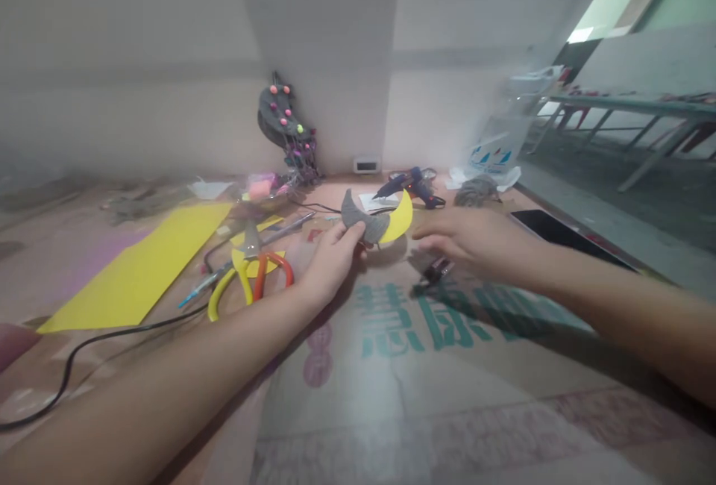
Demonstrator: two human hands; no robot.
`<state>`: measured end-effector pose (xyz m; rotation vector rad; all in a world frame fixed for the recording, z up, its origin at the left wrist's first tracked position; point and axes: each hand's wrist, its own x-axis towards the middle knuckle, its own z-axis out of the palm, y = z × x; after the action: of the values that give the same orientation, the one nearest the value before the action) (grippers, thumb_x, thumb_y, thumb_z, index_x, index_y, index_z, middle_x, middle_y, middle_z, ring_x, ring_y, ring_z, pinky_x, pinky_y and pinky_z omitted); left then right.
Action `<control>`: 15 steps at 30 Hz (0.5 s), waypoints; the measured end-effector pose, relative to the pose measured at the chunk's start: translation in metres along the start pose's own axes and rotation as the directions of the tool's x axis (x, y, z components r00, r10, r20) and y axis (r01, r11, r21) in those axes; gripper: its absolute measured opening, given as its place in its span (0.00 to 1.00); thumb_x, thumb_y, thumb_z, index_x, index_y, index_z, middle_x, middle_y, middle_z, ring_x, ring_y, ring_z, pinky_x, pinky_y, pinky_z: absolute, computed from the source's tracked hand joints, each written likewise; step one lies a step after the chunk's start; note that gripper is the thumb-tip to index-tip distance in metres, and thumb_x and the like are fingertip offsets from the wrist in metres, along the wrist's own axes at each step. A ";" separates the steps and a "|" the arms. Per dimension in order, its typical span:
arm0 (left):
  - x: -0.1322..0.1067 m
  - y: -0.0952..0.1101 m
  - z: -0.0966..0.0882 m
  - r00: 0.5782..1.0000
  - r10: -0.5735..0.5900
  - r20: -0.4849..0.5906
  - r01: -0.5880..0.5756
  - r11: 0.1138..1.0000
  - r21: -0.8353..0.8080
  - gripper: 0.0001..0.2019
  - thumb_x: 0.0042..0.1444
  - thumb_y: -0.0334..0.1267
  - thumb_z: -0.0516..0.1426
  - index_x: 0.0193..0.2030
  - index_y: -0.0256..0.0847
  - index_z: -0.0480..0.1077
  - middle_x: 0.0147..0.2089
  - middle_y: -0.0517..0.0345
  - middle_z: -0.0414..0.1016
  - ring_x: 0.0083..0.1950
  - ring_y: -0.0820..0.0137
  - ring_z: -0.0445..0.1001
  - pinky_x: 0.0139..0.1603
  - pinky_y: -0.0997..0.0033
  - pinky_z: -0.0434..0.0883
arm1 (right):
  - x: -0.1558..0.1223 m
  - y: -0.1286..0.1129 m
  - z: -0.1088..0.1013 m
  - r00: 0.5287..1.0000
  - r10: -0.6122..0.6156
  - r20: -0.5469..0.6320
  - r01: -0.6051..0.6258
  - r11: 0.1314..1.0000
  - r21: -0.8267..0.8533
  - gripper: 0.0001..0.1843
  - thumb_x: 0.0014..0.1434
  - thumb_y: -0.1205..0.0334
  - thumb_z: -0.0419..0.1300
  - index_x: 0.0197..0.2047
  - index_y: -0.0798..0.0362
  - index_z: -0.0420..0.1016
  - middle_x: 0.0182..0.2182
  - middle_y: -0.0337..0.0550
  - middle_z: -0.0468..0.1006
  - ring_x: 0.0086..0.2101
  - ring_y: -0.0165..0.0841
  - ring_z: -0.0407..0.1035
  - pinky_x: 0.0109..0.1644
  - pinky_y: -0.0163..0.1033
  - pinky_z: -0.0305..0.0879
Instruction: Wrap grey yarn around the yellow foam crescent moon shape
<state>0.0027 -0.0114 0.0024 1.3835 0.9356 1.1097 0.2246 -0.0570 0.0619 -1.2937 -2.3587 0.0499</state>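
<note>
My left hand [335, 257] pinches a crescent of yellow card [400, 218], thumb on the front. Grey yarn [361, 220] is wound closely over the crescent's left part; its right part is bare yellow. To the right of the crescent is my right hand [473, 237], blurred, its fingers bent and drawn together near the bare tip. What those fingers hold is too smeared to make out. Under the right hand a small dark object [437, 270] lies on the printed board. A ball of grey yarn [478, 191] rests behind the right hand.
Pliers with yellow and orange handles [251, 265], yellow card [142, 265] and a black cable [67, 365] lie to the left. Behind are a blue glue gun [414, 185] and a grey decorated crescent [283, 116] against the wall. A dark flat device [564, 235] lies at right.
</note>
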 end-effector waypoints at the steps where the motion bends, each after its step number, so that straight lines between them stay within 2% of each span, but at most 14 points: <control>1: 0.000 0.000 -0.001 1.000 0.001 0.000 -0.001 1.000 0.015 0.13 0.57 0.46 0.55 0.30 0.38 0.67 0.23 0.64 0.67 0.24 0.75 0.65 0.26 0.77 0.61 | 0.001 -0.002 0.010 0.998 -0.011 0.055 0.012 1.000 -0.016 0.12 0.62 0.53 0.56 0.43 0.47 0.78 0.42 0.43 0.79 0.44 0.39 0.72 0.49 0.44 0.67; 4: 0.000 0.000 -0.002 1.000 0.009 0.000 -0.009 0.998 0.058 0.14 0.57 0.47 0.56 0.28 0.38 0.67 0.21 0.65 0.66 0.23 0.74 0.64 0.25 0.76 0.60 | 0.005 -0.007 0.038 0.989 -0.014 0.147 0.009 0.999 0.033 0.15 0.60 0.55 0.59 0.49 0.50 0.75 0.46 0.47 0.78 0.45 0.40 0.71 0.47 0.42 0.66; 6: 0.001 0.000 -0.002 1.000 0.022 0.000 -0.022 0.997 0.075 0.14 0.56 0.46 0.56 0.26 0.38 0.67 0.21 0.64 0.66 0.23 0.75 0.63 0.25 0.76 0.61 | 0.005 -0.010 0.050 0.990 -0.028 0.140 0.012 0.994 0.109 0.10 0.61 0.59 0.58 0.44 0.52 0.76 0.42 0.45 0.79 0.41 0.36 0.71 0.45 0.40 0.65; 8: 0.001 0.002 -0.001 0.999 0.042 0.007 -0.043 0.996 0.077 0.11 0.55 0.43 0.57 0.30 0.37 0.69 0.22 0.65 0.67 0.24 0.76 0.64 0.26 0.77 0.61 | 0.004 -0.014 0.055 0.992 -0.019 0.125 0.002 0.991 0.131 0.09 0.63 0.63 0.54 0.39 0.52 0.75 0.37 0.43 0.79 0.37 0.34 0.71 0.42 0.37 0.65; 9: 0.001 0.003 -0.001 0.999 0.050 0.009 -0.050 0.996 0.068 0.08 0.55 0.41 0.58 0.35 0.37 0.70 0.23 0.66 0.67 0.25 0.76 0.64 0.27 0.77 0.61 | 0.002 -0.017 0.055 0.993 -0.005 0.116 -0.011 0.990 0.138 0.09 0.64 0.64 0.52 0.39 0.53 0.75 0.35 0.43 0.79 0.35 0.33 0.71 0.40 0.36 0.64; 10: 0.000 0.005 0.000 0.998 0.056 0.009 -0.056 0.997 0.055 0.10 0.54 0.39 0.58 0.42 0.38 0.70 0.24 0.67 0.66 0.26 0.76 0.65 0.27 0.78 0.62 | 0.001 -0.019 0.054 0.995 0.012 0.102 -0.027 0.989 0.143 0.10 0.64 0.64 0.51 0.39 0.53 0.74 0.34 0.42 0.78 0.34 0.32 0.71 0.38 0.36 0.64; 12: -0.002 0.007 0.002 0.999 0.044 -0.005 -0.044 0.999 0.020 0.23 0.53 0.37 0.58 0.57 0.40 0.63 0.25 0.69 0.64 0.25 0.76 0.66 0.27 0.78 0.62 | -0.003 -0.023 0.046 0.998 0.026 0.062 -0.035 0.988 0.150 0.10 0.65 0.63 0.51 0.39 0.53 0.73 0.33 0.42 0.78 0.31 0.31 0.70 0.35 0.35 0.63; 14: -0.003 0.009 0.003 0.999 0.031 -0.006 -0.031 1.000 0.000 0.30 0.53 0.36 0.58 0.64 0.40 0.57 0.26 0.70 0.64 0.25 0.76 0.67 0.27 0.78 0.62 | -0.007 -0.024 0.031 1.000 0.013 -0.015 -0.011 0.992 0.129 0.09 0.65 0.60 0.52 0.39 0.52 0.72 0.32 0.41 0.78 0.30 0.31 0.70 0.34 0.35 0.64; 15: -0.004 0.010 0.003 1.000 0.025 -0.005 -0.025 1.000 -0.001 0.31 0.53 0.36 0.58 0.65 0.39 0.56 0.27 0.69 0.63 0.25 0.76 0.67 0.27 0.78 0.62 | -0.009 -0.023 0.022 0.995 0.032 -0.094 -0.021 0.993 0.112 0.09 0.65 0.59 0.51 0.41 0.51 0.72 0.33 0.41 0.78 0.32 0.31 0.71 0.36 0.36 0.65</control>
<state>0.0040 -0.0171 0.0116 1.3961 0.9235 1.1331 0.2017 -0.0730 0.0440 -1.2461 -2.2255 0.1224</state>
